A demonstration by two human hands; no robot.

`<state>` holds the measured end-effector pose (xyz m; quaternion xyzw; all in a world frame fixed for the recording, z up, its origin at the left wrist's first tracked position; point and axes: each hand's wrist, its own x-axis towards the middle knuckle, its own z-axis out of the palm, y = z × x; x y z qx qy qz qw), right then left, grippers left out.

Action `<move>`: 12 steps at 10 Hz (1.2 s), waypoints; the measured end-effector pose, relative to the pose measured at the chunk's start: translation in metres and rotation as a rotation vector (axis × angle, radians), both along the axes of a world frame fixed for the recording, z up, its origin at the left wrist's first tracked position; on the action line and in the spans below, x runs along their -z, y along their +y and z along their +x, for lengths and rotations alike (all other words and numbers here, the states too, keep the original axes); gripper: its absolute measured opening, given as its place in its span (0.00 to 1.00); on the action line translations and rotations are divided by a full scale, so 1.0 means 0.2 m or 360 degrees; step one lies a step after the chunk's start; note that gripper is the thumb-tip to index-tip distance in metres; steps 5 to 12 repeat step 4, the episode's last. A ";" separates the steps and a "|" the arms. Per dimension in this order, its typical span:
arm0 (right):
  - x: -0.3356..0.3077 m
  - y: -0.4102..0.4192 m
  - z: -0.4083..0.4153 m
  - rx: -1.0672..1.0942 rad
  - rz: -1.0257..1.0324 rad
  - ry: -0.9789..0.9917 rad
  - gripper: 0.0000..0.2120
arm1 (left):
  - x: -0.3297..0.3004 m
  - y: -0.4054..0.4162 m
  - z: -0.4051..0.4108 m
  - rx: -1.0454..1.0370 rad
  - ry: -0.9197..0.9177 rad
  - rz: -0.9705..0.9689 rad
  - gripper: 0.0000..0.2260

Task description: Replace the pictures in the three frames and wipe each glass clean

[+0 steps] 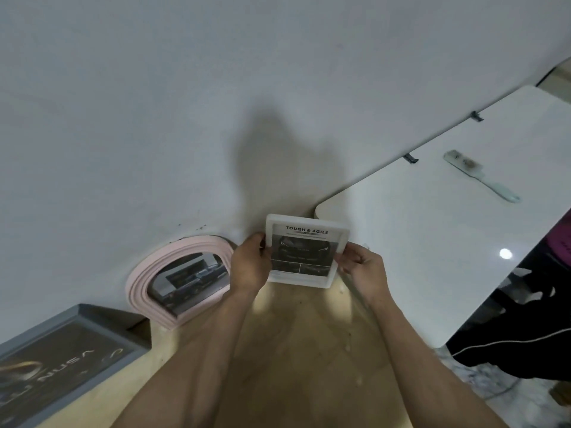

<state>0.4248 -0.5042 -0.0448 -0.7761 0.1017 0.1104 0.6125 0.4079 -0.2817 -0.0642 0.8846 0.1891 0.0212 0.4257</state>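
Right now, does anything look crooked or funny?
Yes. The pink arched frame leans tilted against the wall, and the grey frame beside it shows its lettering upside down from this view. The white frame, held by the left hand and right hand, looks fine.

Both arms reach forward, left grip (251, 262) and right grip (360, 264) curled, facing.

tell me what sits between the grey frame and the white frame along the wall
In the head view, the pink arched frame leans on the wall between the grey rectangular frame and the white rectangular frame, which both hands hold.
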 end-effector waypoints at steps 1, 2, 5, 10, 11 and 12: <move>0.01 0.01 -0.02 -0.0041 -0.0018 0.0003 0.11 | 0.00 0.01 -0.06 -0.0034 -0.0002 -0.0023 0.06; 0.02 0.03 -0.03 0.0001 -0.0122 0.0004 0.12 | -0.02 -0.02 -0.09 -0.0057 0.0062 -0.0063 0.07; -0.06 0.07 -0.17 0.0227 0.0014 -0.0050 0.23 | -0.11 -0.11 -0.29 -0.0210 -0.0092 -0.0204 0.19; -0.06 0.07 -0.17 0.0227 0.0014 -0.0050 0.23 | -0.11 -0.11 -0.29 -0.0210 -0.0092 -0.0204 0.19; -0.06 0.07 -0.17 0.0227 0.0014 -0.0050 0.23 | -0.11 -0.11 -0.29 -0.0210 -0.0092 -0.0204 0.19; -0.06 0.07 -0.17 0.0227 0.0014 -0.0050 0.23 | -0.11 -0.11 -0.29 -0.0210 -0.0092 -0.0204 0.19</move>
